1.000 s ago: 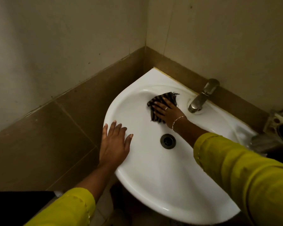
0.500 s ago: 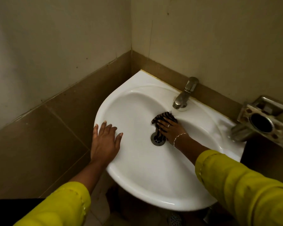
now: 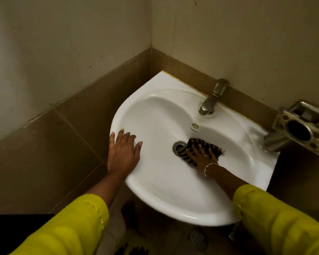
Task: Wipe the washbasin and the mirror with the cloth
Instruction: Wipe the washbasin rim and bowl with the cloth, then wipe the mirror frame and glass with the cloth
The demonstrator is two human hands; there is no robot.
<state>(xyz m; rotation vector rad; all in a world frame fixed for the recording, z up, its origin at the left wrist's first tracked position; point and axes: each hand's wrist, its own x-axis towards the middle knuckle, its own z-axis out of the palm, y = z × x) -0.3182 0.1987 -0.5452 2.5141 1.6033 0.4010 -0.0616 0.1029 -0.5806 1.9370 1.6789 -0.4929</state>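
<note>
Two hands are engaged at the washbasin (image 3: 166, 196), a white corner basin fitted where two tiled walls meet. The left hand (image 3: 122, 155) is laid flat on the left rim with the fingers spread and nothing gripped; this placement is judged to brace the body while the other arm reaches into the bowl. The right hand (image 3: 201, 155) is pressed palm-down on the cloth (image 3: 197, 144), a dark striped rag, with the fingers extended over it rather than curled around it, so that the fabric is pinned against the porcelain; a flat press of this kind is judged to spread contact for wiping. The cloth is located at the bottom of the bowl, touching the right edge of the drain (image 3: 179, 147) and partly overlapping it. The tap (image 3: 209, 103) stands on the back ledge, well apart from both hands. An overflow hole (image 3: 195, 126) is set below the tap, and a small dark maker's mark is printed just beneath it; the lettering is too small to be read. A metal holder (image 3: 300, 129) is fixed to the wall just beside the right end of the basin. No mirror is visible, so that part of the task is judged to be outstanding.
</note>
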